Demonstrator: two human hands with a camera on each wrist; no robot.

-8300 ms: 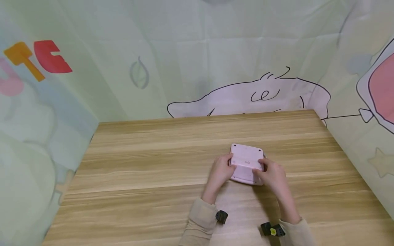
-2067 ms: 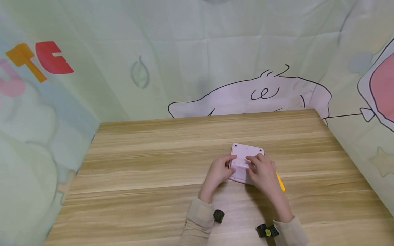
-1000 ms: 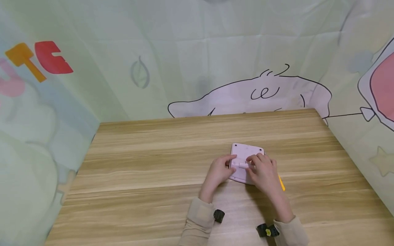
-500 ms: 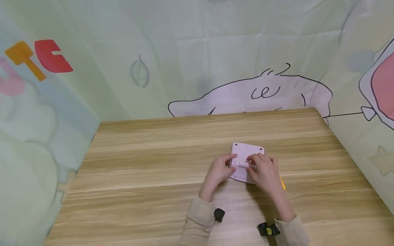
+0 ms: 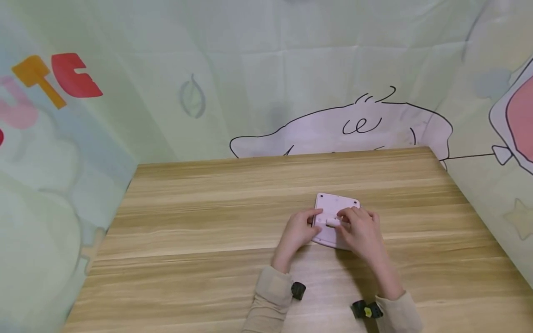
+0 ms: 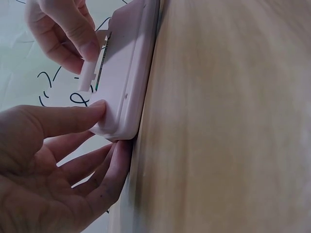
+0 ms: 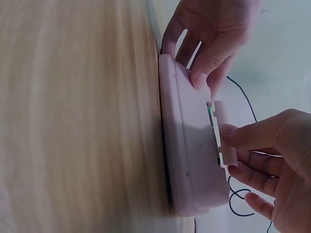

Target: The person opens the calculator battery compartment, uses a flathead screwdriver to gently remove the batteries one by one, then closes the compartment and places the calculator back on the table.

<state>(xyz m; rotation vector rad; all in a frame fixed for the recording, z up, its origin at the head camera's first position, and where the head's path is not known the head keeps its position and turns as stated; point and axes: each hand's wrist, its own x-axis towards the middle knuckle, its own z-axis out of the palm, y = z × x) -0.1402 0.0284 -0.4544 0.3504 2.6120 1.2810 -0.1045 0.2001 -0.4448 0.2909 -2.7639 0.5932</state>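
A pale pink calculator-like device (image 5: 335, 203) lies back side up on the table, its dark round feet showing at the far corners. My left hand (image 5: 296, 230) grips its left edge, thumb on the back and the other fingers at the side, as the left wrist view shows. Between thumb and fingers, my right hand (image 5: 361, 231) pinches a small pink battery cover (image 7: 227, 150). This cover stands tilted up from the back, and a narrow slot with green and dark parts shows beside it in the right wrist view. The device's front face is hidden underneath.
The wood-grain table (image 5: 208, 208) reaches out on both sides of the hands. A printed cloth backdrop (image 5: 250, 83) hangs behind its far edge and at the sides. Black straps with small units (image 5: 298, 290) sit at both wrists.
Both hands gripped the device's sides at first; the right hand then moved onto its middle, and the cover has lifted and tilted up. A yellow stick beside the right hand no longer shows.
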